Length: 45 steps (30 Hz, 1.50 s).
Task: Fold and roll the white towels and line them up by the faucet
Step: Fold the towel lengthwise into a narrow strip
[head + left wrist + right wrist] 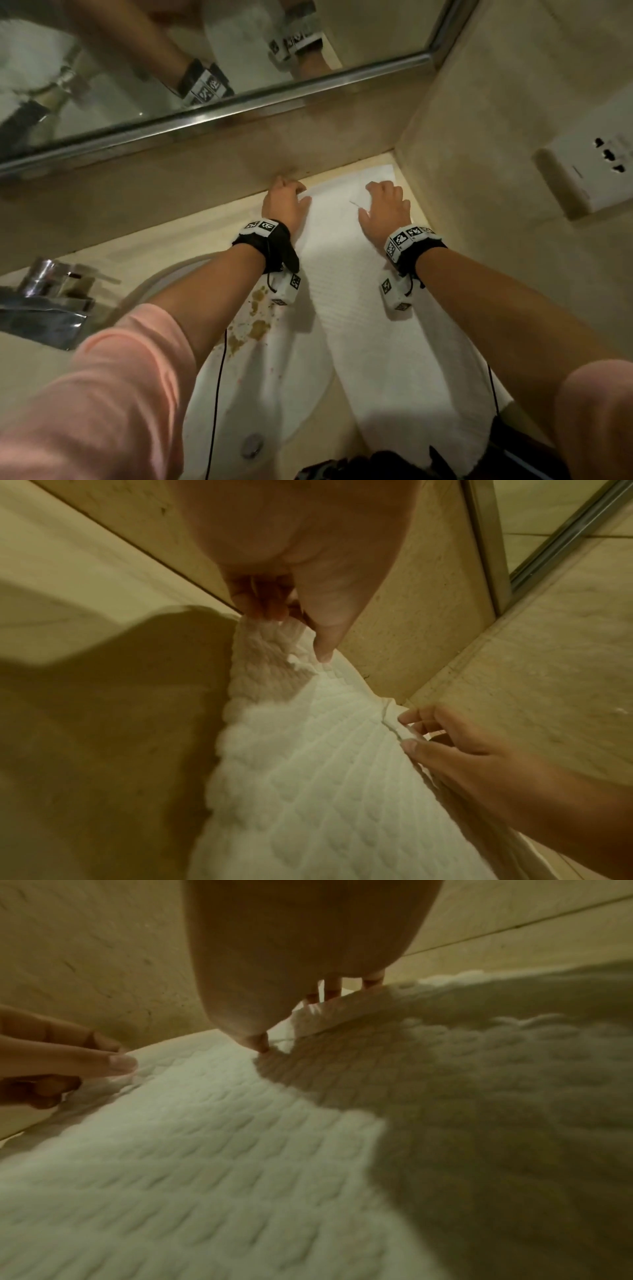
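Observation:
A white textured towel (pixel 342 274) lies stretched along the counter to the right of the sink, from the back wall to the front edge. My left hand (pixel 296 193) pinches its far left corner against the back wall; in the left wrist view thumb and fingers (pixel 322 642) close on that corner of the towel (pixel 308 777). My right hand (pixel 378 192) grips the far right end, with thumb and fingers (pixel 411 744) pinching the hem. In the right wrist view its fingertips (pixel 334 989) curl over the towel's (pixel 205 1150) far edge. The chrome faucet (pixel 44 291) stands at the left.
The white sink basin (pixel 308 377), with brown stains and a drain (pixel 252 445), lies left of the towel. A mirror (pixel 171 68) runs above the beige back wall. A wall with a socket plate (pixel 592 171) closes the right side.

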### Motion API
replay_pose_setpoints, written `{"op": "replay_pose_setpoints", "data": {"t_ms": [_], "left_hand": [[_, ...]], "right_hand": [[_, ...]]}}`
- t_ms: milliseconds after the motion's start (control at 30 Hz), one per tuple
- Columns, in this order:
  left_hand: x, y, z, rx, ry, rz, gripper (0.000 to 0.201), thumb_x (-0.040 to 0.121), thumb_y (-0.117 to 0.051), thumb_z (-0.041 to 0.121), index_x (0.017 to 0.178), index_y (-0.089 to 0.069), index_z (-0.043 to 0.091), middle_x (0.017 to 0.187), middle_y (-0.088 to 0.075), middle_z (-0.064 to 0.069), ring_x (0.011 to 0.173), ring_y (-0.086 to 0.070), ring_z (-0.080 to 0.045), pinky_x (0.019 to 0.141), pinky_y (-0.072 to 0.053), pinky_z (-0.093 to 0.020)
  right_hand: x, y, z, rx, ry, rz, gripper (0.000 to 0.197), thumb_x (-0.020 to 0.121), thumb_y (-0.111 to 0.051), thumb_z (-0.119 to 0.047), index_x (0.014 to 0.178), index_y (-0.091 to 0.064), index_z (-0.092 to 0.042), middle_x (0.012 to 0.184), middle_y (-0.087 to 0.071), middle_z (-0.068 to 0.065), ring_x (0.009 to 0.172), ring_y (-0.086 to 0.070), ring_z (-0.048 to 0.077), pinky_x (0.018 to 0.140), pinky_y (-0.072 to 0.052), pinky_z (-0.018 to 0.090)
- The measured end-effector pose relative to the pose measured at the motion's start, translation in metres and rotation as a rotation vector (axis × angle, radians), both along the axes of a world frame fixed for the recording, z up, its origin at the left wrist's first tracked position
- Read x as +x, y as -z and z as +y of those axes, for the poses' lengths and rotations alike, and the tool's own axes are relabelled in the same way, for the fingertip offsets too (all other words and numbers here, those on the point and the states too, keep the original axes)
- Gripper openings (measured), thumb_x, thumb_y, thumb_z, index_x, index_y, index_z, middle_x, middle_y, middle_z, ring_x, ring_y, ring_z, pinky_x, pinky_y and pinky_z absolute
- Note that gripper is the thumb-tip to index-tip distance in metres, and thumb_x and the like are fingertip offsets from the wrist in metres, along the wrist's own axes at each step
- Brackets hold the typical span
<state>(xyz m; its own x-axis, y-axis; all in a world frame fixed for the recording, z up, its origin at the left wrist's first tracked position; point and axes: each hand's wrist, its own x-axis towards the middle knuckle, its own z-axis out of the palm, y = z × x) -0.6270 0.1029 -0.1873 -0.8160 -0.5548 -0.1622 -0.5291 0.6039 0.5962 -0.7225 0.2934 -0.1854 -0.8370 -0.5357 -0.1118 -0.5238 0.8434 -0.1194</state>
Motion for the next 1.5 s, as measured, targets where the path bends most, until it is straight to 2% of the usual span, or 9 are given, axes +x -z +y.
{"op": "replay_pose_setpoints", "data": {"t_ms": [133,300,400,500,600,733,967,1167,1500], "left_hand": [[0.003,0.000,-0.007,0.006,0.007,-0.035,0.031,0.092,-0.057,0.029,0.116,-0.061,0.008,0.121,-0.051,-0.012,0.106,-0.054,-0.029,0.087,-0.044,-0.031],[0.004,-0.002,-0.013,0.057,-0.024,-0.047,0.034,0.096,-0.052,0.027,0.116,-0.057,0.000,0.119,-0.053,-0.019,0.105,-0.054,-0.033,0.083,-0.038,-0.028],[0.003,-0.005,-0.012,0.093,-0.070,-0.074,0.038,0.099,-0.047,0.027,0.121,-0.052,-0.003,0.126,-0.050,-0.021,0.112,-0.052,-0.034,0.090,-0.039,-0.033],[0.005,-0.005,-0.013,0.109,-0.113,-0.054,0.038,0.099,-0.046,0.025,0.121,-0.051,-0.006,0.128,-0.048,-0.023,0.114,-0.051,-0.034,0.091,-0.037,-0.031],[0.011,-0.003,-0.013,0.100,-0.129,-0.019,0.036,0.098,-0.049,0.024,0.117,-0.053,-0.006,0.124,-0.050,-0.023,0.109,-0.053,-0.035,0.087,-0.038,-0.032],[0.016,-0.006,-0.013,0.067,-0.137,0.036,0.030,0.097,-0.051,0.021,0.111,-0.054,-0.005,0.118,-0.052,-0.021,0.101,-0.055,-0.034,0.079,-0.040,-0.032],[0.022,-0.008,-0.016,-0.004,-0.048,0.035,0.029,0.093,-0.056,0.027,0.103,-0.060,0.000,0.109,-0.052,-0.017,0.089,-0.055,-0.032,0.073,-0.041,-0.031],[0.034,-0.010,-0.018,-0.091,0.048,0.035,0.029,0.095,-0.052,0.017,0.113,-0.058,-0.005,0.118,-0.043,-0.021,0.095,-0.053,-0.030,0.090,-0.043,-0.031],[0.033,-0.020,-0.020,-0.145,0.080,-0.126,0.033,0.099,-0.046,0.023,0.121,-0.053,0.000,0.122,-0.045,-0.019,0.099,-0.055,-0.034,0.086,-0.045,-0.037]], "right_hand": [[-0.002,0.000,0.003,0.079,-0.119,0.114,0.037,0.093,-0.052,-0.031,0.124,-0.045,-0.012,0.117,-0.050,0.009,0.097,-0.049,0.028,0.073,-0.048,0.039],[0.000,-0.001,0.011,0.174,-0.245,0.168,0.029,0.077,-0.062,0.006,0.099,-0.050,-0.007,0.094,-0.056,0.009,0.078,-0.052,0.025,0.058,-0.046,0.034],[-0.007,-0.011,0.002,0.018,-0.029,0.095,0.017,0.090,-0.047,-0.004,0.107,-0.051,-0.004,0.093,-0.062,0.014,0.081,-0.058,0.030,0.059,-0.039,0.032],[-0.025,-0.023,-0.008,-0.273,0.411,-0.073,0.030,0.099,-0.034,-0.014,0.123,-0.047,-0.001,0.100,-0.065,0.022,0.089,-0.062,0.035,0.063,-0.035,0.030],[-0.041,-0.026,-0.013,-0.353,0.588,-0.218,0.033,0.101,-0.034,-0.019,0.125,-0.046,0.000,0.115,-0.060,0.018,0.101,-0.060,0.034,0.069,-0.041,0.031],[-0.056,-0.016,-0.023,-0.331,0.549,-0.243,0.033,0.099,-0.042,-0.017,0.123,-0.049,0.004,0.126,-0.053,0.020,0.116,-0.051,0.034,0.093,-0.042,0.038],[-0.055,-0.006,-0.023,-0.262,0.523,-0.161,0.034,0.098,-0.045,-0.020,0.122,-0.052,0.003,0.131,-0.049,0.020,0.125,-0.042,0.031,0.103,-0.031,0.034],[-0.040,-0.001,-0.024,-0.287,0.518,-0.131,0.036,0.098,-0.047,-0.023,0.126,-0.047,0.000,0.135,-0.039,0.020,0.129,-0.032,0.033,0.105,-0.031,0.039],[-0.055,-0.001,-0.025,-0.334,0.532,-0.214,0.034,0.098,-0.043,-0.013,0.128,-0.045,0.002,0.133,-0.046,0.019,0.121,-0.047,0.032,0.097,-0.038,0.035]]}}
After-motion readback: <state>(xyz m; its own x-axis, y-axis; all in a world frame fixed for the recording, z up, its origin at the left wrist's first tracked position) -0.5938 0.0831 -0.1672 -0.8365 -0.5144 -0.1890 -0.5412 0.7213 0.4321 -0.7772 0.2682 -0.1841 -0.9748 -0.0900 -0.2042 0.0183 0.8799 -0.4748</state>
